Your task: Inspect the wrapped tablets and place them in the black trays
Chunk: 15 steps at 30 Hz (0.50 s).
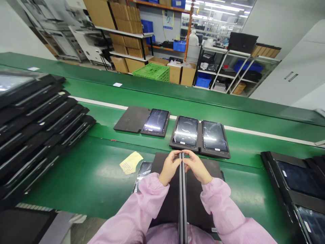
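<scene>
Two thin dark-grey tablets [183, 200] stand upright side by side, seen edge-on in front of my body. My left hand [170, 166] pinches the far end of the left one between thumb and fingers. On the other side, my right hand [196, 166] grips the far end of the right one. Their faces are turned out of sight. Under them lies a black foam tray [203, 206]. A tablet [143, 173] shows partly beside my left forearm, its near part hidden by the pink sleeve. A yellow paper note [131, 162] with handwriting lies left of it.
Beyond my hands, a foam tray [199, 149] carries two tablets; another tray [132, 119] carries one on its right half. Tall stacks of loaded trays [38, 135] stand at left, more trays [284, 193] at right. A raised green ledge [177, 89] runs across the back.
</scene>
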Each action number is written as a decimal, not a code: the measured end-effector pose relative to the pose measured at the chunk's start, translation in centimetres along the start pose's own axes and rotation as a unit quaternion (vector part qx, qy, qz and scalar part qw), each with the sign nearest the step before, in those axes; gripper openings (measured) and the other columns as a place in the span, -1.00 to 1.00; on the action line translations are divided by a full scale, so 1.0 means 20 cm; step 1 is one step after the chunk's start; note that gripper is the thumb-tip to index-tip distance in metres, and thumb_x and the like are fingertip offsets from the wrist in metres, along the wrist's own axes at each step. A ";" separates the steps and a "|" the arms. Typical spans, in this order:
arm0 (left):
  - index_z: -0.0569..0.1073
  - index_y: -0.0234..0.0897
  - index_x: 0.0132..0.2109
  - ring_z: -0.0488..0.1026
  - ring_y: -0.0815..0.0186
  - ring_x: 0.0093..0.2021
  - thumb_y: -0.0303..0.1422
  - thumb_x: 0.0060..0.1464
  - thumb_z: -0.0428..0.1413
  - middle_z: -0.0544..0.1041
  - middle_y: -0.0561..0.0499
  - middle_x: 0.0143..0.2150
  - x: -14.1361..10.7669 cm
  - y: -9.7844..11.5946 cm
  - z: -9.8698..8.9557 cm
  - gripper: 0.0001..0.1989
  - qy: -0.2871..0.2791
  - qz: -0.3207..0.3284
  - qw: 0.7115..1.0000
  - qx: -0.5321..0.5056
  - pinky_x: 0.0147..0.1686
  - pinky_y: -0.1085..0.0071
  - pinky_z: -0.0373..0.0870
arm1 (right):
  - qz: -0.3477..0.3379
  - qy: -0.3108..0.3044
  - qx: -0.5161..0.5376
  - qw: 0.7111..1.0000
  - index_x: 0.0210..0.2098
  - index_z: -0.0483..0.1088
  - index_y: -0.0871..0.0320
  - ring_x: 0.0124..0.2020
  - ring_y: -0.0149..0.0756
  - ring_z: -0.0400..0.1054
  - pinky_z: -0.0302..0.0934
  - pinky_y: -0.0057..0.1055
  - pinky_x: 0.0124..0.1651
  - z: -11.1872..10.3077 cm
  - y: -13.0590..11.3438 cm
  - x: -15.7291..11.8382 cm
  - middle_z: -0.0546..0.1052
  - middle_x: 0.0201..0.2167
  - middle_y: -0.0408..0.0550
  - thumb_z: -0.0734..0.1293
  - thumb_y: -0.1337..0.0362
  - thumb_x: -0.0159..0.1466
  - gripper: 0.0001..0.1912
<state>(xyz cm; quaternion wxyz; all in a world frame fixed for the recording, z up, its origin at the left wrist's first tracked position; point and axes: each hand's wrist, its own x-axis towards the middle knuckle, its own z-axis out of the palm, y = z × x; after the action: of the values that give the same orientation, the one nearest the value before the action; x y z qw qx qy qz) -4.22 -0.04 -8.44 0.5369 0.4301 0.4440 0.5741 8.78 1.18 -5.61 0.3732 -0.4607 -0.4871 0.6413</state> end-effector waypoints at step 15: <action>0.39 -0.27 -0.17 0.42 0.23 -0.12 -0.45 -0.08 0.09 0.49 -0.01 -0.22 0.00 0.02 -0.01 -0.75 -0.025 -0.018 1.000 -0.003 -0.03 0.27 0.28 | -0.020 -0.007 -0.012 1.000 -0.09 0.22 0.14 -0.69 -0.46 0.23 0.18 -0.50 -0.57 0.01 0.02 0.00 0.31 -0.68 -0.35 0.25 0.31 0.09 -0.63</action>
<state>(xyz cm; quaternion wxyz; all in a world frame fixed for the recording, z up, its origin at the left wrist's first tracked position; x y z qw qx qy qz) -4.45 -0.01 -8.17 0.5599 0.4346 0.4359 0.5547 8.67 1.00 -5.99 0.3769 -0.4509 -0.5061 0.6313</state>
